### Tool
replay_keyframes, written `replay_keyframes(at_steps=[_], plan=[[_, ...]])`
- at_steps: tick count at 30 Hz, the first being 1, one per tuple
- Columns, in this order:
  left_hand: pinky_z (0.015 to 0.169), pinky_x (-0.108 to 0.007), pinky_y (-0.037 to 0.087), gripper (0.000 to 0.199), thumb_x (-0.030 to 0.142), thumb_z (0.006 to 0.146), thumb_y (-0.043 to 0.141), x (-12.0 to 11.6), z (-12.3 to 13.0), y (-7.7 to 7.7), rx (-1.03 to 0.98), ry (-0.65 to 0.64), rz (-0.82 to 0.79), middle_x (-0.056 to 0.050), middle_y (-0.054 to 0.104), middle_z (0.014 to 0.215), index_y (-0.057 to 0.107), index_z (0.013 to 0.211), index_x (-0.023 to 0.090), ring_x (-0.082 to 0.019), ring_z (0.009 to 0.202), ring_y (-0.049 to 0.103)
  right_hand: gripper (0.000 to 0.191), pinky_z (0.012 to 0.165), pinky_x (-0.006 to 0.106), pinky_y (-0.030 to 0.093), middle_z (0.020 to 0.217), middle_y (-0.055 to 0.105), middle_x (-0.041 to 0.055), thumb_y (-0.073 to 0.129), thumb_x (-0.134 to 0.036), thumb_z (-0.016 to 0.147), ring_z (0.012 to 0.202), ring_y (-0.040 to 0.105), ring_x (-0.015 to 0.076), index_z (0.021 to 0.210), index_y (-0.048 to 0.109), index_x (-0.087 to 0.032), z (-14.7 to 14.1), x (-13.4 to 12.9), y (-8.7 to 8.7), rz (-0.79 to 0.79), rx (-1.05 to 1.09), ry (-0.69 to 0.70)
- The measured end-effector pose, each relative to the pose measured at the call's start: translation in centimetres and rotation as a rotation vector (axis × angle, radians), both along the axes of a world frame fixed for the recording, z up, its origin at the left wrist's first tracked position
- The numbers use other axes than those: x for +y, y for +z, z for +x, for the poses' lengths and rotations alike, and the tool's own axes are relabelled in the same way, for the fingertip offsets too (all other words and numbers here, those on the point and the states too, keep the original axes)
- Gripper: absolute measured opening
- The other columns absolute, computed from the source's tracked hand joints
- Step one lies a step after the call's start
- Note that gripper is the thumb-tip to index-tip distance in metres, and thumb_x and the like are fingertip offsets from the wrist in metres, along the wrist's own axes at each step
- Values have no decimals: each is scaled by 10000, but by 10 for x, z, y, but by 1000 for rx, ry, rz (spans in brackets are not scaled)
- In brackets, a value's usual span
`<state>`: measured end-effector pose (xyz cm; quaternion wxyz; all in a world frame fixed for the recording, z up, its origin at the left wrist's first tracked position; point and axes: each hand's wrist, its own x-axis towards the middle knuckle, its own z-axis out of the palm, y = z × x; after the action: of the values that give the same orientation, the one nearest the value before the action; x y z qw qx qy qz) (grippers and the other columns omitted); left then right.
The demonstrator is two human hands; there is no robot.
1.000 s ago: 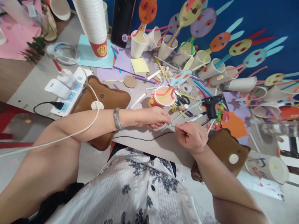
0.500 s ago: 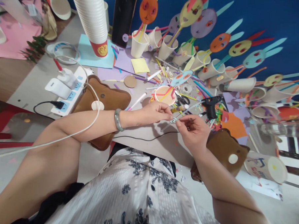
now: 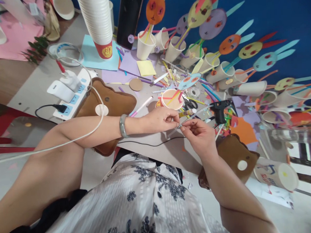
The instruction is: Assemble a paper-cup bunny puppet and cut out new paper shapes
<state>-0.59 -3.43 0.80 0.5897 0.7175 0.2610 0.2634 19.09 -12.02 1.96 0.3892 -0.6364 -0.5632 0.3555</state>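
Note:
My left hand (image 3: 162,120), with a jade-like bangle (image 3: 123,125) on its wrist, has thumb and fingertip pinched together. Facing it, my right hand (image 3: 199,133) is pinched too, its other fingers curled. A small pale piece with dark marks (image 3: 179,126) sits between both sets of fingertips, mostly covered by them. Just beyond the hands stands a paper cup (image 3: 172,99) with straws and a light blue paper face (image 3: 190,81) with orange eyes. A black glue gun (image 3: 220,112) rests to the right of my right hand.
Paper cups with coloured paper rabbit faces (image 3: 229,44) line the back. A tall stack of cups (image 3: 96,23) stands behind a power strip (image 3: 72,99). Brown cushions (image 3: 108,101) lie by both forearms. Scissors (image 3: 190,103), a marker (image 3: 142,106) and paper scraps cover the tabletop. A thin black cord (image 3: 154,145) crosses the front.
My right hand has moved slightly left, closer to my left hand. The small pale piece shows less between the fingertips now. The things on the table have stayed put.

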Motion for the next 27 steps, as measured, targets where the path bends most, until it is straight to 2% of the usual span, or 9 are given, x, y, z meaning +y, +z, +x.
replay_keyframes(at_steps=[4,7,13,17,20,24,27], plan=[[606,-242,352,71,168,851,699,0,-4,3,27,-3,49,83,501,599,736,908,146,-77,585,446,243,497,246,381,611,604,-25,856,-398,804,518,486,107,772,698,-216,1,-2,-2,42,1,-30],[592,-242,354,223,245,826,767,0,-5,4,19,7,31,114,463,573,707,1018,150,-77,552,432,275,519,250,388,622,577,-38,863,-431,822,522,447,96,801,690,-218,1,-5,-6,79,70,-98],[561,-236,326,132,255,838,724,-1,-1,4,5,22,-71,103,464,552,620,827,173,-72,537,410,414,476,233,312,579,475,-72,890,-558,791,492,373,82,818,651,-221,-3,-8,-21,38,281,-147],[576,-235,344,85,199,848,677,-2,1,5,9,32,-95,91,482,562,612,799,174,-77,552,425,404,486,236,333,582,483,-71,875,-553,803,494,393,85,818,644,-222,-8,-7,-21,46,261,-121],[608,-238,365,51,157,848,663,-2,-1,6,48,22,-20,77,513,592,628,812,168,-85,584,459,330,497,241,369,592,528,-61,870,-470,814,500,446,97,851,656,-222,-8,-7,-15,78,160,-76],[649,-256,372,21,176,878,669,-3,-6,6,163,-30,210,32,619,695,673,862,163,-106,646,517,203,503,249,383,586,535,-66,822,-348,847,490,474,106,934,690,-219,-6,-11,-10,152,-30,-26],[663,-270,382,66,207,917,656,-4,-8,5,233,-59,326,1,674,760,701,936,164,-129,690,566,114,535,269,401,611,560,-49,762,-316,886,510,483,110,912,718,-215,-4,-14,-10,217,-192,19]])
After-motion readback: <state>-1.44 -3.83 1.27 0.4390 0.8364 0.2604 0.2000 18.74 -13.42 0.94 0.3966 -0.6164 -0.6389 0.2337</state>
